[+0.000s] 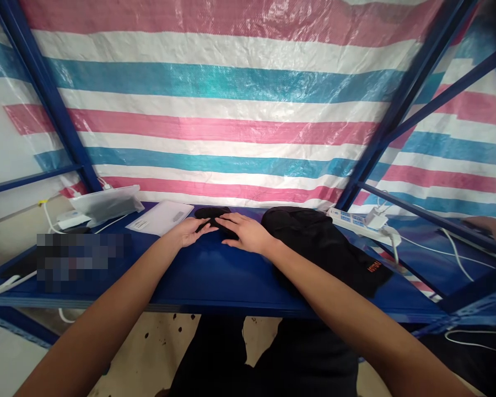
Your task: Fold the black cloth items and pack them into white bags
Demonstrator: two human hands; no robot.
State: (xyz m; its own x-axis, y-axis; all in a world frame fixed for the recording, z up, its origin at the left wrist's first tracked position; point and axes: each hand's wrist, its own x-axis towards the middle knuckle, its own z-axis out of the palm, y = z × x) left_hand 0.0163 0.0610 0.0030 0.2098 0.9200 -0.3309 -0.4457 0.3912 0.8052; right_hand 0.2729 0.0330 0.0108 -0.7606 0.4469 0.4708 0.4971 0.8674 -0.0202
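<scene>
A small black bundle, apparently soft cloth, rests on the blue shelf top straight ahead of me. My left hand has its near edge between thumb and fingers. From the other side my right hand lies over the bundle, its fingers long across the top and the thumb lower, with black material between them. The bundle's underside and exact kind are hidden by both hands. To the right of my right hand lies a larger black garment with small orange lettering near its end.
A white envelope-like packet lies left of the bundle. Farther left are a whitish plastic pouch, white cables and a blurred-out patch. A power strip with plugs sits at the right rear. Blue metal posts and striped sheeting enclose the shelf.
</scene>
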